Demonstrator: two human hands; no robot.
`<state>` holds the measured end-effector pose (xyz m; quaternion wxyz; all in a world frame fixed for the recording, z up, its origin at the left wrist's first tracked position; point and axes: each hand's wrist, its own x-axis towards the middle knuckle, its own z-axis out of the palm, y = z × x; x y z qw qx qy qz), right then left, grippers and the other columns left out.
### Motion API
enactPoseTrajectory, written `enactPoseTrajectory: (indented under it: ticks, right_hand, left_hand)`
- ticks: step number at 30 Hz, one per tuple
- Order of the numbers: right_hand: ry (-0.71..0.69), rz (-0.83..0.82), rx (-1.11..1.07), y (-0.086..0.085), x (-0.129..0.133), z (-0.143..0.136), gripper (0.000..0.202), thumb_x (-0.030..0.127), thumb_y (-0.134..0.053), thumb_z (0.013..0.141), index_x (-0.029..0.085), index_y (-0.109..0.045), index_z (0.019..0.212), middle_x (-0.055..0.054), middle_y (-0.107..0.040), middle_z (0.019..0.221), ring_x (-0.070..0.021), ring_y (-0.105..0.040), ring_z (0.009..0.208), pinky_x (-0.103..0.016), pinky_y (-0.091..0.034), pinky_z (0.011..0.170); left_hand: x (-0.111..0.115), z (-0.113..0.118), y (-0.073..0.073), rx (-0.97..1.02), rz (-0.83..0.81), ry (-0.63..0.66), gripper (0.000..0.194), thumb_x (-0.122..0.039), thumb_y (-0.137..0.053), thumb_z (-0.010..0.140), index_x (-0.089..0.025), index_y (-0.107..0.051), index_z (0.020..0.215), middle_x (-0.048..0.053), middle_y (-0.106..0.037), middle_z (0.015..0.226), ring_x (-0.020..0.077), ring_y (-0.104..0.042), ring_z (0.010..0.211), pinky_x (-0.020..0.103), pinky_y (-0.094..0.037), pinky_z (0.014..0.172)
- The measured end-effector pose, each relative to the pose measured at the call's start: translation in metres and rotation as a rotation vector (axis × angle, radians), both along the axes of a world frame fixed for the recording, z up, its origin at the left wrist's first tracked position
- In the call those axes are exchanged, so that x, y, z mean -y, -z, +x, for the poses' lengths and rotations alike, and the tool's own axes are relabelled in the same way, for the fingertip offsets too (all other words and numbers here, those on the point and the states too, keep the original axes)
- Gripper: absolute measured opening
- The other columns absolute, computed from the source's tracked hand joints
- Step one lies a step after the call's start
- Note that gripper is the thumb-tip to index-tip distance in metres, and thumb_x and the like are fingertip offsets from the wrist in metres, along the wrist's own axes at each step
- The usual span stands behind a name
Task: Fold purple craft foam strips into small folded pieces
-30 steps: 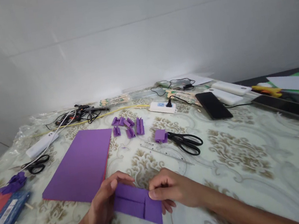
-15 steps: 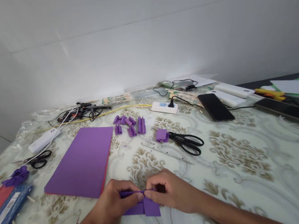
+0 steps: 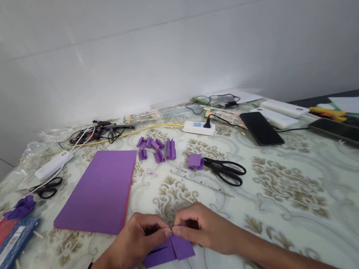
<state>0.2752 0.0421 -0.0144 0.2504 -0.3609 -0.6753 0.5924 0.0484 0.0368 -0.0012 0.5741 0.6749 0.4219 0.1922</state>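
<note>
Close to the table's near edge, a purple piece of paper [image 3: 183, 247] with a crease or slit down its middle is pinched along its upper edge by both hands. My left hand [image 3: 142, 240] closes thumb and fingertips on it from the left, a dark band round that wrist. From the right, my right hand [image 3: 203, 229] pinches the same edge, the thumb tips nearly touching. Part of the paper is hidden under the fingers. Beyond the hands lie a clear ruler [image 3: 202, 182], black-handled scissors [image 3: 227, 171], a folded purple paper piece [image 3: 196, 161] and several other folded purple pieces [image 3: 170, 149].
At left lies a stack of purple sheets [image 3: 98, 190], with a second pair of scissors [image 3: 47, 188], crumpled purple paper [image 3: 20, 207] and a blue-red packet [image 3: 10, 251]. A white power strip [image 3: 198, 127], a black phone [image 3: 260, 128] and cables occupy the back.
Both hands stay pinched at the paper's upper edge. The lower part of the paper now shows flatter and spreads a little further left. The view has shifted slightly.
</note>
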Motion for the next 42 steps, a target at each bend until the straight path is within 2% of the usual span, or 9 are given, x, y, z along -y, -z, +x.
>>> enactPoseTrajectory:
  ticks: [4, 6, 16, 23, 29, 33, 36, 39, 42]
  right_hand:
    - [0.092, -0.092, -0.042, 0.003, -0.001, -0.002, 0.046, 0.058, -0.066, 0.09, 0.018, -0.055, 0.068, 0.002, -0.055, 0.055, -0.0124, -0.053, 0.051, -0.023, -0.039, 0.052]
    - [0.101, -0.087, -0.044, 0.004, -0.001, -0.002, 0.051, 0.061, -0.062, 0.092, 0.018, -0.053, 0.065, 0.001, -0.056, 0.056, -0.0129, -0.056, 0.053, -0.023, -0.042, 0.055]
    - [0.025, -0.036, 0.005, 0.004, -0.001, -0.001, 0.046, 0.052, -0.067, 0.093, 0.018, -0.054, 0.064, 0.002, -0.056, 0.052, -0.0115, -0.053, 0.049, -0.022, -0.035, 0.05]
    - [0.006, -0.025, 0.001, 0.003, -0.001, -0.002, 0.048, 0.059, -0.059, 0.096, 0.017, -0.064, 0.073, 0.002, -0.056, 0.055, -0.0121, -0.055, 0.049, -0.022, -0.039, 0.051]
    - [0.052, -0.167, -0.047, 0.008, -0.001, -0.004, 0.052, 0.066, -0.057, 0.094, 0.017, -0.062, 0.078, 0.0, -0.063, 0.057, -0.013, -0.061, 0.049, -0.022, -0.044, 0.05]
    - [0.06, -0.182, -0.055, 0.01, -0.001, -0.006, 0.05, 0.064, -0.06, 0.093, 0.016, -0.062, 0.078, 0.0, -0.064, 0.057, -0.0129, -0.063, 0.049, -0.021, -0.045, 0.05]
    - [0.072, -0.187, -0.047, 0.01, 0.0, -0.007, 0.046, 0.06, -0.062, 0.093, 0.016, -0.064, 0.079, 0.001, -0.063, 0.056, -0.0132, -0.065, 0.05, -0.021, -0.045, 0.049]
    - [0.089, -0.188, -0.048, 0.011, 0.001, -0.008, 0.045, 0.06, -0.062, 0.093, 0.017, -0.065, 0.08, 0.001, -0.063, 0.056, -0.0133, -0.065, 0.05, -0.021, -0.046, 0.05]
    - [0.098, -0.197, -0.063, 0.011, 0.001, -0.009, 0.047, 0.062, -0.063, 0.092, 0.017, -0.062, 0.08, 0.002, -0.063, 0.055, -0.0132, -0.064, 0.049, -0.021, -0.046, 0.05]
  left_hand:
    - [0.002, 0.002, 0.007, 0.048, 0.024, -0.182, 0.035, -0.042, -0.061, 0.096, -0.012, -0.073, 0.082, -0.001, -0.053, 0.067, 0.0107, -0.039, 0.063, 0.023, -0.032, 0.058]
    - [0.002, 0.002, 0.008, 0.066, 0.006, -0.214, 0.036, -0.044, -0.061, 0.095, -0.012, -0.071, 0.081, -0.002, -0.053, 0.067, 0.0106, -0.039, 0.062, 0.022, -0.032, 0.058]
    - [0.001, 0.0, 0.0, -0.009, -0.042, -0.014, 0.032, -0.04, -0.063, 0.094, -0.012, -0.067, 0.081, -0.004, -0.045, 0.064, 0.0099, -0.035, 0.06, 0.023, -0.026, 0.054]
    - [0.002, 0.0, 0.0, -0.046, -0.002, -0.058, 0.029, -0.035, -0.065, 0.09, -0.013, -0.064, 0.07, -0.004, -0.043, 0.061, 0.011, -0.036, 0.06, 0.025, -0.027, 0.056]
    - [0.002, -0.001, 0.002, -0.013, -0.058, -0.158, 0.031, -0.039, -0.063, 0.089, -0.014, -0.059, 0.07, -0.004, -0.042, 0.061, 0.0106, -0.035, 0.059, 0.024, -0.026, 0.054]
    - [0.002, 0.001, 0.001, -0.02, -0.031, -0.078, 0.031, -0.041, -0.06, 0.093, -0.015, -0.056, 0.076, -0.004, -0.044, 0.066, 0.0107, -0.035, 0.061, 0.024, -0.028, 0.055]
    - [0.001, 0.003, 0.0, -0.078, 0.006, 0.004, 0.035, -0.041, -0.059, 0.094, -0.017, -0.048, 0.071, -0.005, -0.038, 0.066, 0.0107, -0.032, 0.062, 0.025, -0.025, 0.055]
    - [0.0, 0.004, -0.001, -0.127, 0.042, -0.004, 0.042, -0.042, -0.058, 0.094, -0.019, -0.038, 0.065, -0.006, -0.029, 0.064, 0.0104, -0.027, 0.061, 0.026, -0.022, 0.054]
    - [0.0, 0.003, 0.0, -0.131, 0.084, -0.04, 0.043, -0.043, -0.056, 0.096, -0.019, -0.037, 0.065, -0.006, -0.028, 0.064, 0.0103, -0.026, 0.06, 0.026, -0.022, 0.054]
